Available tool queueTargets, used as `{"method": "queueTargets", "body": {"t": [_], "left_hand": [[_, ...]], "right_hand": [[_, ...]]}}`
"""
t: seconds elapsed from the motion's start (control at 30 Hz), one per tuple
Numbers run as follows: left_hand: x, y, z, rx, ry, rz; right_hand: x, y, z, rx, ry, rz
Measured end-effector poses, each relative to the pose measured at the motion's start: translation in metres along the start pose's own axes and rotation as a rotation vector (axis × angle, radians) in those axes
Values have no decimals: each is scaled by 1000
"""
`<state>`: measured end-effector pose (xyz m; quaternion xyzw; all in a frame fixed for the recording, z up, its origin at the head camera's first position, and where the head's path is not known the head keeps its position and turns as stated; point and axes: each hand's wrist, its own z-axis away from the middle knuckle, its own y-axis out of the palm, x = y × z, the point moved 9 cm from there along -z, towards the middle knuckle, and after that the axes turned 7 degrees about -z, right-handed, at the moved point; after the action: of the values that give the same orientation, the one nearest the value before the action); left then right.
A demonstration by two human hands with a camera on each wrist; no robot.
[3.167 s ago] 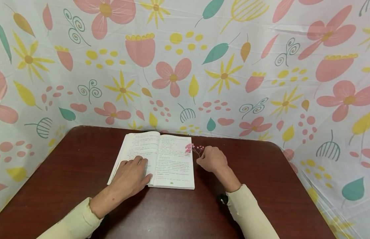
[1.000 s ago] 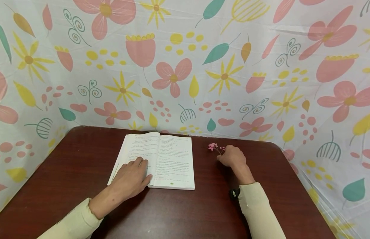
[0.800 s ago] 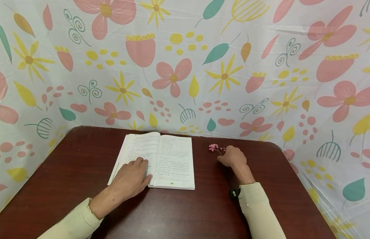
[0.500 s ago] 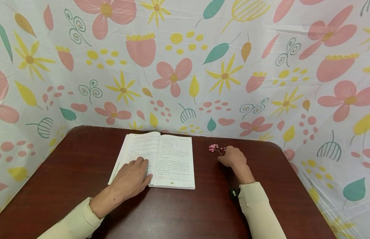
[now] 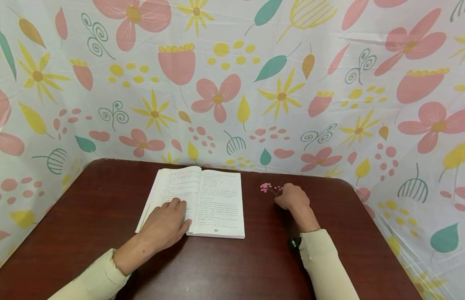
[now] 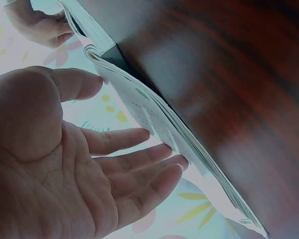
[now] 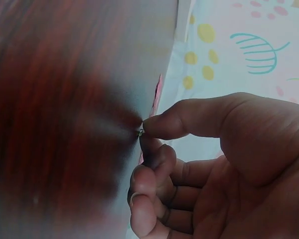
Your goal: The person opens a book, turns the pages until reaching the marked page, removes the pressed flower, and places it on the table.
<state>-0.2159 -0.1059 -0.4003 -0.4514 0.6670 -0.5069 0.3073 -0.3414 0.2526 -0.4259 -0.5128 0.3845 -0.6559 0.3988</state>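
An open book [image 5: 219, 204] with printed pages lies on the table. My left hand [image 5: 163, 223] rests on its left page, fingers loosely extended; in the left wrist view the fingertips [image 6: 177, 164] meet the page. To the right of the book, my right hand [image 5: 292, 198] pinches the thin stem of a sprig of small pink flowers [image 5: 266, 187] between thumb and index finger. The blossoms point left, towards the book, low over the table. In the right wrist view the stem end pokes out at the thumb tip, and the hand covers most of the sprig.
The dark reddish-brown table [image 5: 217, 271] has rounded back corners. Behind it hangs a white curtain [image 5: 232, 54] printed with flowers and leaves. Both arms wear cream sleeves, and a black band [image 5: 293, 243] shows at the right wrist.
My right hand has carried the pink flower sprig rightwards, from over the book's right edge to above the bare wood. During the last second it has hardly moved. The left hand has stayed put.
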Motion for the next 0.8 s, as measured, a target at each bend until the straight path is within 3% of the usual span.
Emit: {"method": "queueTargets", "body": {"t": [0.13,0.37,0.53,0.8], "left_hand": [[4,2,1,28,-41,34],[13,8,2,93,-173,82],[16,7,5,96,-254,132],[9,9,10,137,-276,236]], "right_hand": [[0,1,0,-4,0,-3],[-2,1,0,-2,6,5],[-3,1,0,0,5,4],[-4,0,0,-4,-6,2]]}}
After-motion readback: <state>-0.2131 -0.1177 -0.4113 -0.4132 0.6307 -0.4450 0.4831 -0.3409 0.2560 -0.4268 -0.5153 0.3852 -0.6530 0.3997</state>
